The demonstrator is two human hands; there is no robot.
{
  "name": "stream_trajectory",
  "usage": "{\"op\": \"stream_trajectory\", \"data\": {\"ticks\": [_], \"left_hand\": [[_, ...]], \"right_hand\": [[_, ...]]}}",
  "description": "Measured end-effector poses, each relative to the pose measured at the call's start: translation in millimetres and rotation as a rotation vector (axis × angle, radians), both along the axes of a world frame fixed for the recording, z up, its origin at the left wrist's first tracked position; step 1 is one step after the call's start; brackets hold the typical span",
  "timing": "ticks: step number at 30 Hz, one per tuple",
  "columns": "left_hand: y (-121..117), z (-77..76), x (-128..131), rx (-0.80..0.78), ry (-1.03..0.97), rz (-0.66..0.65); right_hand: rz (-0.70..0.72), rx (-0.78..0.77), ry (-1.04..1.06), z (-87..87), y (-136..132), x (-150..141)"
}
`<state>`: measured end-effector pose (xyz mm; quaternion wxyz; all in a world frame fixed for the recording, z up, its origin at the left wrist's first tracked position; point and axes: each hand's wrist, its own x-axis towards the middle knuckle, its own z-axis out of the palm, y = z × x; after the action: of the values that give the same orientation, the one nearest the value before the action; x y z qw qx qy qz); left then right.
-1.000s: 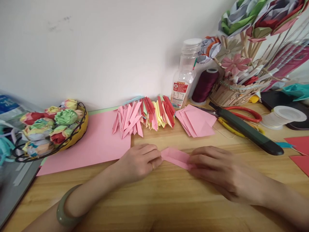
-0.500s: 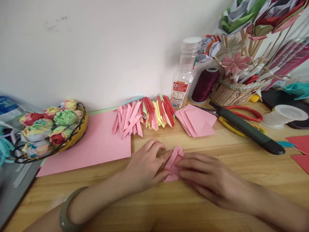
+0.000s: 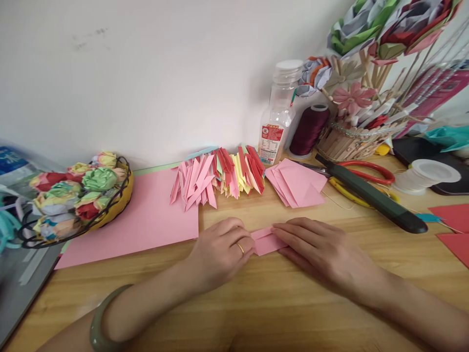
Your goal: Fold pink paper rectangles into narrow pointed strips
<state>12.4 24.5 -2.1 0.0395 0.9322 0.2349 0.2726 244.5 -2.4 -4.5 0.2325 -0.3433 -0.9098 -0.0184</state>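
Fingers of our left hand [image 3: 222, 253] and right hand [image 3: 327, 259] clamp opposite ends of a folded pink-paper rectangle [image 3: 268, 244] on the light-brown wooden table [image 3: 234, 313], mid-fold, we judge, next needing even pressure

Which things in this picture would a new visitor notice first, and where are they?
Probably the large paper flowers at the upper right, above the craft-stick holder. Next, perhaps, the basket of small paper roses at the left. Near the centre, the left hand and right hand touch a folded pink paper.
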Motion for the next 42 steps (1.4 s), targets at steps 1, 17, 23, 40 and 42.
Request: {"op": "stream_trajectory", "data": {"ticks": [1, 17, 23, 40, 42], "left_hand": [[1, -0.8, 0, 0.023, 0.006, -0.002], [4, -2.3, -3, 0.289, 0.077, -0.062], [0, -3.8, -2, 0.080, -0.008, 0.044], [-6, -1.0, -2, 0.304, 0.124, -0.018], [-5, 0.5, -2, 0.317, 0.125, -0.021]], "right_hand": [[-0.004, -0.018, 0.011, -0.7, 0, 1], [0.067, -0.118, 0.070, -2.7, 3, 6], [0.079, -0.126, 0.053, -0.6, 5, 5], [0.119, -0.002, -0.063, 0.3, 0, 5], [0.105, 0.006, -0.061, 1.5, -1, 3]]}}
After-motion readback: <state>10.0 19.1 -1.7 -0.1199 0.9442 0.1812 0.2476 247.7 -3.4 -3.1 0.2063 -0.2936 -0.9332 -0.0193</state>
